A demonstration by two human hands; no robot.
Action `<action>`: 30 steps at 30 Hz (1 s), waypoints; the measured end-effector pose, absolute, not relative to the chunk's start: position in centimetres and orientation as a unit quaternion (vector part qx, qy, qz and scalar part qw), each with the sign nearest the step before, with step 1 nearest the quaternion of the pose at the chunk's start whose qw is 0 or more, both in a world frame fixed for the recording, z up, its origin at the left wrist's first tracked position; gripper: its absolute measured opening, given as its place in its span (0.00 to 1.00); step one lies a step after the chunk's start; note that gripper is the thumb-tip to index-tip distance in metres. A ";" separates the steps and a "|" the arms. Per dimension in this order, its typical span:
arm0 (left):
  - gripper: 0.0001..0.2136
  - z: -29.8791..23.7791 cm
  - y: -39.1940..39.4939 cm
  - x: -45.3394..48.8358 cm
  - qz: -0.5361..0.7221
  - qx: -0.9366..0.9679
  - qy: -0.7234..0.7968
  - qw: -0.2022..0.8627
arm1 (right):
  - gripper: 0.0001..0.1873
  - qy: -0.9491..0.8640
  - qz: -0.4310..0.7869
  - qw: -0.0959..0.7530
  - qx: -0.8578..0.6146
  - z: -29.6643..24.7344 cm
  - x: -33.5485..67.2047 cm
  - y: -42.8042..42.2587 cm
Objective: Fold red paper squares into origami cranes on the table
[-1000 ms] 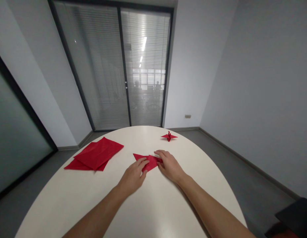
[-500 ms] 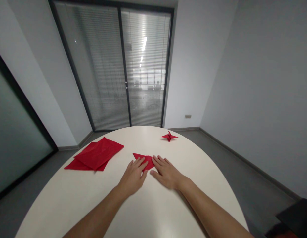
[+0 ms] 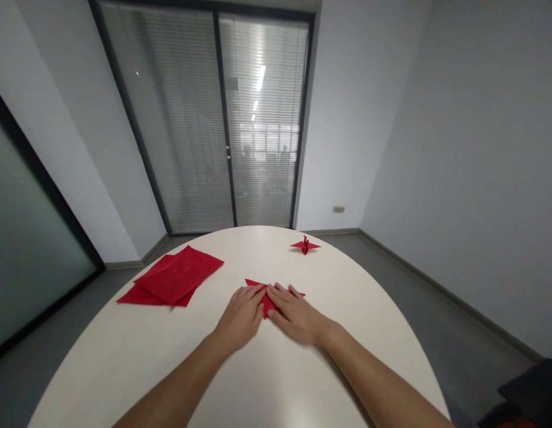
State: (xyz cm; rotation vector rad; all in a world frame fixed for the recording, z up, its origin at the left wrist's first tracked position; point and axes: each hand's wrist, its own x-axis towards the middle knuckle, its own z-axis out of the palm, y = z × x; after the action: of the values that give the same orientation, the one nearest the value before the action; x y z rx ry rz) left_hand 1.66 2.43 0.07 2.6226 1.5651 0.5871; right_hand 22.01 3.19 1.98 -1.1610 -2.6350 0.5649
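Observation:
A folded piece of red paper [image 3: 267, 304] lies flat on the table between my hands, its pointed corners showing past my fingers at the left and right. My left hand [image 3: 241, 312] rests on its left part with the fingers stretched out over it. On the right part lies my right hand [image 3: 296, 312], flat, fingers extended and close to the left fingertips. Much of the paper is hidden under both hands. Farther back at the right stands a red origami crane [image 3: 305, 245] with its wings spread.
Several red paper sheets [image 3: 180, 276] lie overlapped at the left of the round white table [image 3: 258, 249]. Behind the table are glass panels with blinds [image 3: 262, 196]. A dark object [image 3: 535, 389] shows at the lower right.
The red paper has shifted slightly right and toward me, and a corner now shows beyond my right fingers. My hands have come closer together over it.

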 end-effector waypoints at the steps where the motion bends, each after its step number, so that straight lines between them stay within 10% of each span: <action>1: 0.21 -0.1 2.5 1.7 0.181 0.830 0.528 0.012 | 0.36 -0.892 0.193 0.102 -0.395 2.0 22.1 3.2; 30: 0.16 0.9 2.0 2.1 0.245 0.823 0.513 0.006 | 0.35 -0.902 0.199 0.119 -0.365 2.2 22.6 3.2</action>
State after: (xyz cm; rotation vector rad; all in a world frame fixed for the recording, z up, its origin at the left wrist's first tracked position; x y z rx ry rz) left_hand 2.07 2.02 0.90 2.5749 1.6061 0.7656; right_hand 22.58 3.22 2.19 -1.0680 -2.6363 0.5829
